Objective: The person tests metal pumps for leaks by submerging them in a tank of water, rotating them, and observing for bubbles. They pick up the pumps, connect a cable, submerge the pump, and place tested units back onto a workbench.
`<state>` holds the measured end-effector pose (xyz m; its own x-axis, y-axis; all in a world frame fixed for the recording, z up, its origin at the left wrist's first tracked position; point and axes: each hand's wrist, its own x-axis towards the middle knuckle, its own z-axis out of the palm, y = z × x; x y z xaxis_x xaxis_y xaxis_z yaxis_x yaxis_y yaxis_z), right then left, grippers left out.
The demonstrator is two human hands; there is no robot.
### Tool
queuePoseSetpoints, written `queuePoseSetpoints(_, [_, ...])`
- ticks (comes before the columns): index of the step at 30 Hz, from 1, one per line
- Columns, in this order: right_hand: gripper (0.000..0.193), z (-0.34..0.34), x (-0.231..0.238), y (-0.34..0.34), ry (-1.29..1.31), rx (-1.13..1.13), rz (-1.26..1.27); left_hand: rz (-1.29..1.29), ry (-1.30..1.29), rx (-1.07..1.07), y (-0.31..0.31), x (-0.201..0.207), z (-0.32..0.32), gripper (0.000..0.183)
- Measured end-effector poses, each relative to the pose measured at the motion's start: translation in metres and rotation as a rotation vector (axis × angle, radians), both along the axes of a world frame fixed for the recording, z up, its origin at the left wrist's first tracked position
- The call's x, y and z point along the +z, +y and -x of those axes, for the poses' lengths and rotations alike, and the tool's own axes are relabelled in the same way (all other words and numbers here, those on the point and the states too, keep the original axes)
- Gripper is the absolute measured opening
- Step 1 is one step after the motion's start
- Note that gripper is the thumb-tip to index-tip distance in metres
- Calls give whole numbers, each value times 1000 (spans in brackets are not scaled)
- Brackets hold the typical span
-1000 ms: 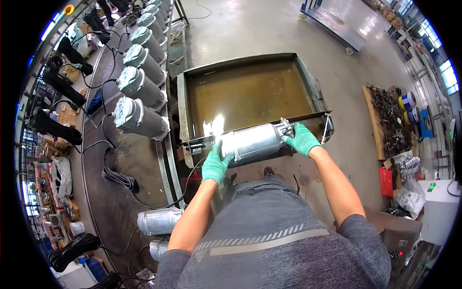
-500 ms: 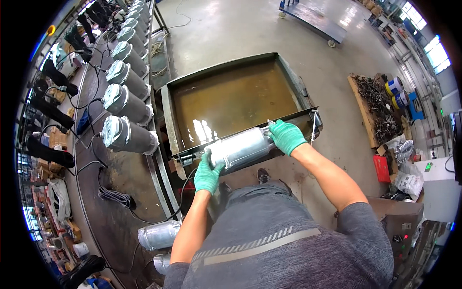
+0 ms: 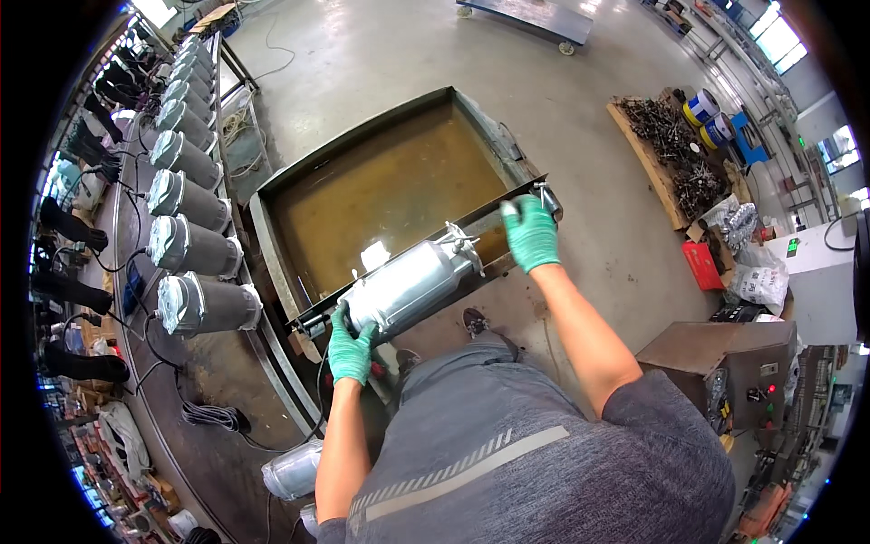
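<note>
A silver metal cylinder, like a pump body, lies slantwise along the near edge of a water-filled tank. My left hand, in a green glove, grips the cylinder's left end, thumb and fingers apart around it. Past the cylinder's right end, which carries a bracket-like fitting, my gloved right hand is off the cylinder. Its thumb stands away from the fingers, beside a small metal rod fitting at the tank's near right corner. Whether the fingertips touch that fitting is unclear.
Left of the tank, a long workbench carries a row of grey cylinders with cables. Another silver cylinder lies near my left forearm. To the right are a wooden tray of metal parts and a brown metal cabinet.
My right hand has let go of the cylinder's right end and moved to the tank's corner fitting. My left hand keeps its hold. The whole view has shifted a little.
</note>
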<state>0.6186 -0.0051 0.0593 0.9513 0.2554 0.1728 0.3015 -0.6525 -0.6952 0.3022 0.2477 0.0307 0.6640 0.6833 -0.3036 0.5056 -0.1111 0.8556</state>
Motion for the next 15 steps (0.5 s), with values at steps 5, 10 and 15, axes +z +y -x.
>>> queuePoseSetpoints(5, [41,-64,-148,-95,409,-417,-67,-19,37,-33,-4,1,-14,77])
queuePoseSetpoints(10, [22,-113,-80,-47,954,-318,-576,-35,45,3,7,-13,5,78])
queuePoseSetpoints(15, [17,-150,-69,-33,924,-315,-503,39,81,29,5,-2,-1,78])
